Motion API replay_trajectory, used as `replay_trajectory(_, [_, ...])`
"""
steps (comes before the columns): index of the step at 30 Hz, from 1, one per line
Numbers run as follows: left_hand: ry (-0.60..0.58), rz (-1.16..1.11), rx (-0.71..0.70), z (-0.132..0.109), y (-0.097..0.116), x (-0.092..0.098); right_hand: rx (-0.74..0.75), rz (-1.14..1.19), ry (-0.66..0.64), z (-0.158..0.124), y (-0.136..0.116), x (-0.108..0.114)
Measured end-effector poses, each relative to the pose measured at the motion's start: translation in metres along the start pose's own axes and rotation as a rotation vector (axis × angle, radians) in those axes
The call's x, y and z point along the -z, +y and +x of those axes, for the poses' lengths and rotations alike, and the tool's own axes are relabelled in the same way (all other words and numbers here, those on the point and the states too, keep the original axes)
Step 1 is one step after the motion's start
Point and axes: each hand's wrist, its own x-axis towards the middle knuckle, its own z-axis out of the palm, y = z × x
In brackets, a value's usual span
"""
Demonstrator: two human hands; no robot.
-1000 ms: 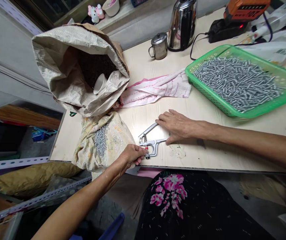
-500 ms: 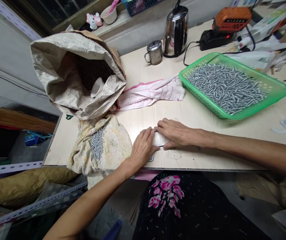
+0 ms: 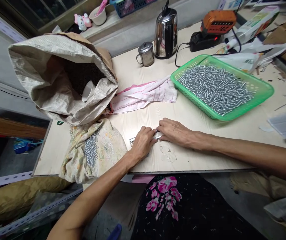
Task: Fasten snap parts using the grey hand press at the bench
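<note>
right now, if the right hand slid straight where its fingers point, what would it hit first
The right hand would likely meet the metal tool at its fingertips, then the left hand lying over it.

Open tabletop to the right, clutter to the left

A bare strip of tabletop (image 3: 203, 140) lies right of the right hand (image 3: 175, 131), bounded behind by the green basket (image 3: 265, 96) and the pink towel (image 3: 145, 95). Just left of the left hand (image 3: 143, 143), the floral cloth (image 3: 105, 143) heaped with screws (image 3: 90, 151) blocks the near edge, and the open sack (image 3: 45, 83) rises behind it. More bare surface lies between the towel and the kettle (image 3: 166, 30).
</note>
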Motion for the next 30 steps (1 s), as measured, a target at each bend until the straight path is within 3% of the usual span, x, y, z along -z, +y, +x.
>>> replay_trajectory(9, [0.088, 0.058, 0.03, 0.011, -0.009, -0.009, 0.018, 0.076, 0.066, 0.012, 0.016, -0.01])
replay_trajectory(14, [0.294, 0.104, 0.091, -0.02, 0.016, -0.039, 0.1, 0.149, 0.078, 0.012, 0.036, -0.006])
replay_trajectory(17, [0.295, 0.1, 0.08, -0.039, 0.036, -0.059, 0.13, 0.151, 0.075, 0.023, 0.052, -0.004])
replay_trajectory(20, [0.275, 0.041, 0.065, -0.045, 0.046, -0.066, 0.095, 0.081, 0.102, 0.043, 0.06, -0.001])
replay_trajectory(22, [0.272, -0.013, 0.062, -0.043, 0.047, -0.064, 0.03, -0.025, 0.122, 0.056, 0.052, 0.004])
replay_trajectory(25, [0.285, -0.076, 0.064, -0.041, 0.047, -0.058, 0.056, -0.141, 0.13, 0.068, 0.013, 0.012])
replay_trajectory(27, [0.294, -0.117, 0.042, -0.047, 0.049, -0.055, 0.233, -0.129, 0.064, 0.069, -0.021, 0.012])
replay_trajectory(30, [0.286, -0.153, -0.092, -0.075, 0.049, -0.049, 0.53, -0.059, -0.054, 0.066, -0.057, -0.001])
